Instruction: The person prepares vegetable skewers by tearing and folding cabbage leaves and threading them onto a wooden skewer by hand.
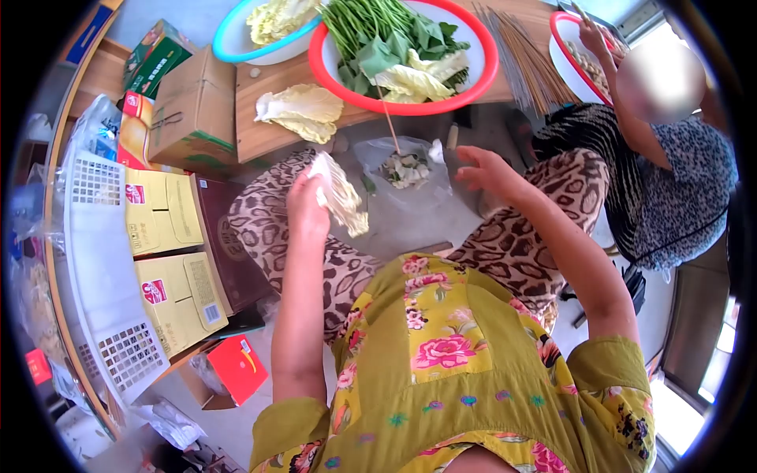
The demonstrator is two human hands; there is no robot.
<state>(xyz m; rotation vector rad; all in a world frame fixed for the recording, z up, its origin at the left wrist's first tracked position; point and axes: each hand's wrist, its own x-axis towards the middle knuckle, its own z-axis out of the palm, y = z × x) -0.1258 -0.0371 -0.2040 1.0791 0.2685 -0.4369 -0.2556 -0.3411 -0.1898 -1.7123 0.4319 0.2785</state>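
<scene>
My left hand [307, 203] is closed around a pale napa cabbage leaf [344, 201], held above my left knee. My right hand [490, 175] has its fingers apart and nothing in it, above my right thigh. Between my knees, a clear plastic bag [374, 158] on the floor holds vegetable scraps [406, 169]. A small white piece [436, 151] shows at the bag's right side. One thin skewer [388, 118] slants down from the red-rimmed basin [317, 67] toward the scraps. That basin holds green leafy stems [359, 31] and cabbage leaves [426, 77].
Loose cabbage leaves [300, 110] lie on the wooden table [256, 91] beside a blue-rimmed basin [229, 49]. Bundled skewers [527, 59] lie at right. Cardboard boxes [193, 110] and a white basket [102, 260] stand left. A co-worker [670, 173] sits right, holding a skewer near another red-rimmed basin [560, 47].
</scene>
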